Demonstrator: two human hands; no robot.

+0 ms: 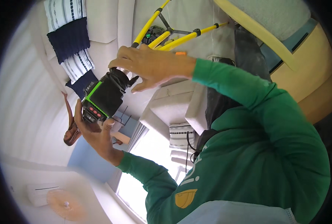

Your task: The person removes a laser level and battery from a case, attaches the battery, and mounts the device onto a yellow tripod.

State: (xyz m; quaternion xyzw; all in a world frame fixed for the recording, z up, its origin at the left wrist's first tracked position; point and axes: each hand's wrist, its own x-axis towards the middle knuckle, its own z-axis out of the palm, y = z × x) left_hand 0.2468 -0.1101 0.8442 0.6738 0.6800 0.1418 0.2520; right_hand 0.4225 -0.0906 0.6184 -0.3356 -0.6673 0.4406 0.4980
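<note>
A black laser level (107, 95) with bright green trim and red round buttons is held between my two hands. My left hand (96, 140) cups its buttoned end, index finger along one side and thumb on the other. My right hand (147, 67) curves its fingers over the round black base (118, 77), with the thumb spread beside a small black lever. A yellow tripod (190, 36) with black joints has its upper end behind my right hand. That hand hides where the level and tripod meet, so I cannot tell whether they are joined.
Beige sofas (173, 100) stand around, with striped cushions (181, 134) and dark blue cushions (70, 39). A black and green object (151, 33) and a small orange item (181, 53) lie by the tripod legs. Another person (73, 130) appears beyond the level. A yellow-edged piece of furniture (261, 35) stands nearby.
</note>
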